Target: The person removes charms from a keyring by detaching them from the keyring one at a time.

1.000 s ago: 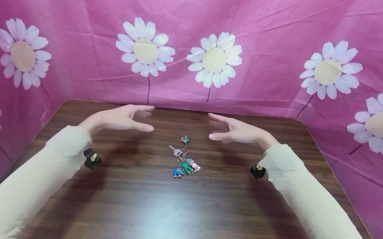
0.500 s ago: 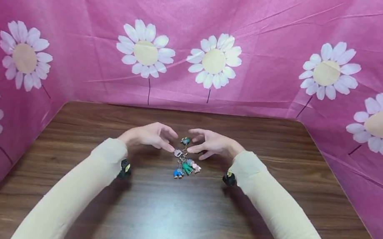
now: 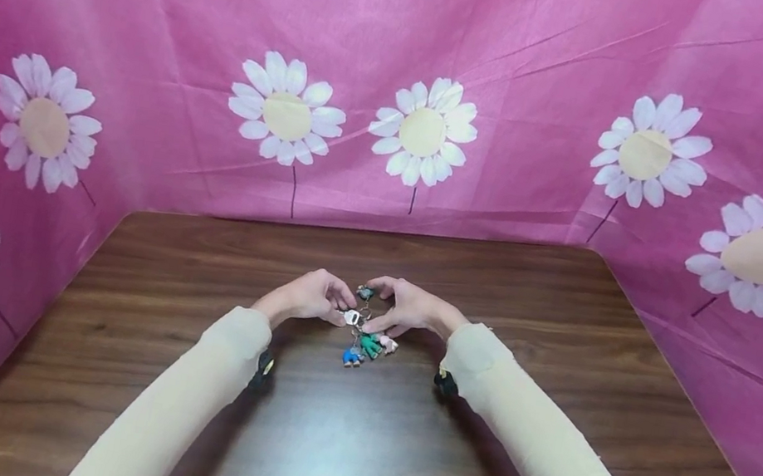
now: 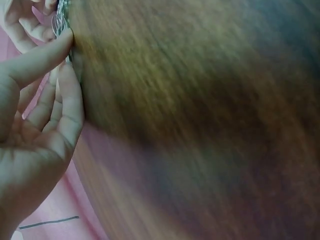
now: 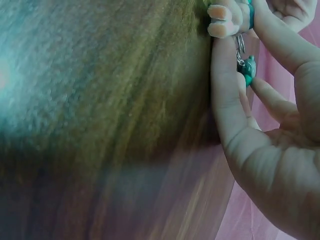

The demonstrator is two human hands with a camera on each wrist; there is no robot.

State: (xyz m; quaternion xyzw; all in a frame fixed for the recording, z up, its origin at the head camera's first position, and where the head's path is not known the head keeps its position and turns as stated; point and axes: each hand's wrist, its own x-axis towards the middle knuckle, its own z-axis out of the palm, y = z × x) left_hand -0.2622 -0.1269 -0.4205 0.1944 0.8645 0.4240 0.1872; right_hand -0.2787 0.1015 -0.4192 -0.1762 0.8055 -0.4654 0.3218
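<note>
A key [image 3: 351, 317] with a metal ring and several small figure charms lies at mid-table. My left hand [image 3: 313, 296] pinches the key's blade between thumb and fingertips; the blade is mostly hidden. In the left wrist view, the thumb [image 4: 47, 55] meets a finger near the rings. My right hand [image 3: 407, 310] curves round the ring, its thumb near the green charm [image 3: 371, 345]. A small dark-green charm [image 5: 249, 70] hangs between its fingers; whether they grip anything is unclear. A blue charm [image 3: 351, 358] and a pink charm [image 3: 388, 344] lie nearer me.
The dark wood-grain table [image 3: 346, 451] reflects a bright glare spot in front of the charms. A pink cloth [image 3: 535, 45] printed with white flowers surrounds the table's back and sides. Black devices [image 3: 446, 383] are strapped at both wrists.
Both hands have come down and inward from their wide, raised positions to the key and charms. My left thumb and fingers have closed on the key, which tilts slightly. The charms have barely moved.
</note>
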